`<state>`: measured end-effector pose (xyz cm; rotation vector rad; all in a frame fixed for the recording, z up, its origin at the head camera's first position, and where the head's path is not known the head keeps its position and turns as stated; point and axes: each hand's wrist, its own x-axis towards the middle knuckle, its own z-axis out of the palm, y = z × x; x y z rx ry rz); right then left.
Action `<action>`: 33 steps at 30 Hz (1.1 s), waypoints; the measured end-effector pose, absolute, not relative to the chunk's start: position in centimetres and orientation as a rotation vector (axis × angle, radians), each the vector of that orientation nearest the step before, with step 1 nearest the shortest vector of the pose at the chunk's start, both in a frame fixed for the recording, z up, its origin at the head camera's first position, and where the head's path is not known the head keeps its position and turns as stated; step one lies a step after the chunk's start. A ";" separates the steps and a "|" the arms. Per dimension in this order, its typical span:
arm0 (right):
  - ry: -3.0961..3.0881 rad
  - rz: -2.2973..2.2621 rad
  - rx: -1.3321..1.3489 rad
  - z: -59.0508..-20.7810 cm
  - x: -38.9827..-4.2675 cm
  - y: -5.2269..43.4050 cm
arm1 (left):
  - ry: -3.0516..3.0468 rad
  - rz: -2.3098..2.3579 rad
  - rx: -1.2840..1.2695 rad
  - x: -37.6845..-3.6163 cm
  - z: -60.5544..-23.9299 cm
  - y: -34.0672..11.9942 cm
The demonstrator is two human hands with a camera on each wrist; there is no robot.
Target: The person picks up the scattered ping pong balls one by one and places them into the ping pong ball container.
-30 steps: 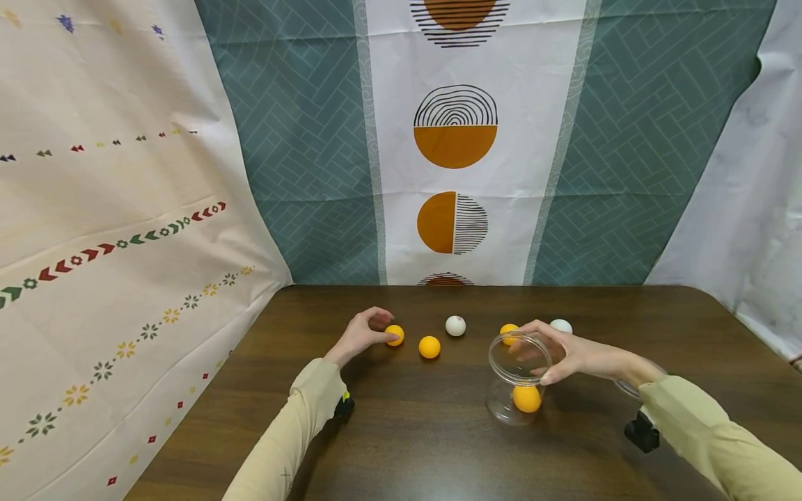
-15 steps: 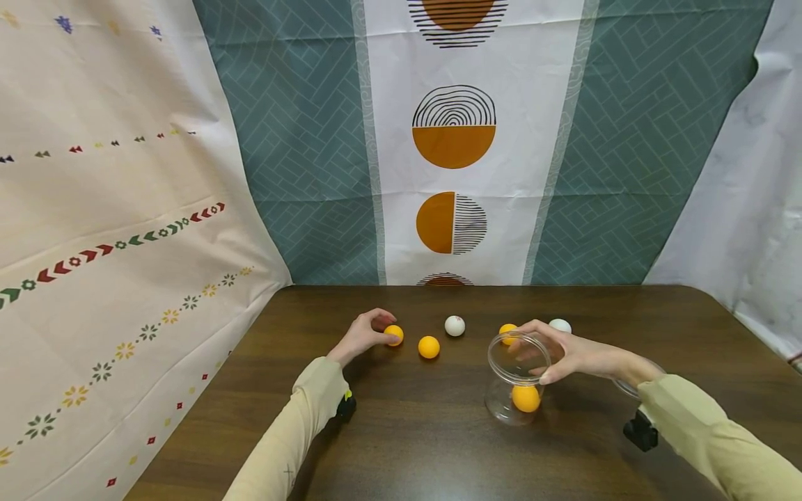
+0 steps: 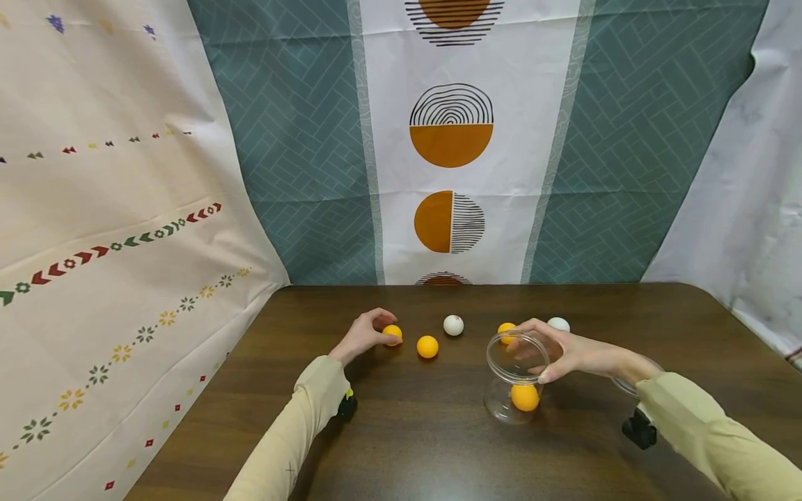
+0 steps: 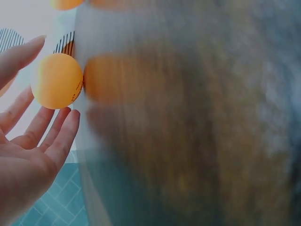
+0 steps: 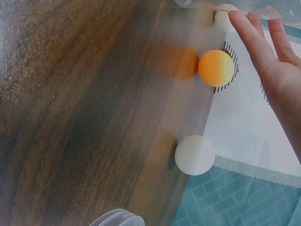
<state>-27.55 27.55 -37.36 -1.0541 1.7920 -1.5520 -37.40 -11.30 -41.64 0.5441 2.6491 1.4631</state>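
My left hand (image 3: 366, 332) reaches around an orange ping-pong ball (image 3: 392, 335) on the dark table. In the left wrist view this ball's reflection meets it at the tabletop. The fingers (image 4: 61, 132) are extended under and behind the ball, and a gap shows between the thumb and its surface. On the right, my right hand (image 3: 570, 353) grips a clear jar (image 3: 501, 400) near its rim, thumb in front and fingers behind. One orange ball (image 3: 525, 397) lies inside the jar, which stands tilted with its mouth upward. Most of the jar is outside the right wrist view.
Another orange ball (image 3: 427, 346) and a white ball (image 3: 454, 325) lie between the hands. Behind the jar are an orange ball (image 3: 506, 331) and a white ball (image 3: 558, 324). A clear round lid (image 3: 625, 387) is partly hidden by the right wrist. Cloth hangs behind the table (image 3: 426, 445).
The head view has shifted slightly. My left thumb covers a little more of the orange ball's lower edge. The right hand and jar keep their place.
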 end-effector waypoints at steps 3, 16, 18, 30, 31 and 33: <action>1.790 -1.554 -1.046 -37.3 -27.6 27.6 | 2.667 1.409 0.539 -37.4 -41.6 -11.3; 1.798 -1.554 -1.023 -37.4 -27.5 27.5 | 2.695 1.354 0.550 -37.3 -41.5 -11.1; 1.798 -1.554 -1.030 -37.3 -27.5 27.5 | 2.696 1.345 0.560 -37.3 -41.4 -11.1; 1.791 -1.557 -1.060 -37.5 -27.5 27.6 | 2.693 1.335 0.544 -37.3 -41.6 -11.2; 1.793 -1.556 -1.057 -37.5 -27.5 27.6 | 2.692 1.341 0.543 -37.3 -41.6 -11.2; 1.797 -1.554 -1.052 -37.5 -27.5 27.6 | 2.690 1.351 0.538 -37.2 -41.5 -11.3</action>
